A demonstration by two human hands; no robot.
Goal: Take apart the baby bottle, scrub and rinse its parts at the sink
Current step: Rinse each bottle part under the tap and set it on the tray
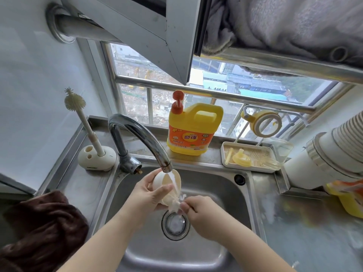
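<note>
Rinsing is the step we judge to be under way: our left hand [146,190] curls round the pale bottle part [167,185], tilted under the faucet [137,134] with its mouth toward the running water, over the sink [225,193]. Our right hand [202,214] pinches its narrow lower end, just above the drain [175,222]. It looks light and thin-walled — probably a little pliant and, being wet, slippery. We would grip round the wide rounded body, not the rim, and squeeze gently. Other yellow pieces lie in the tray [224,156] on the surface behind.
</note>
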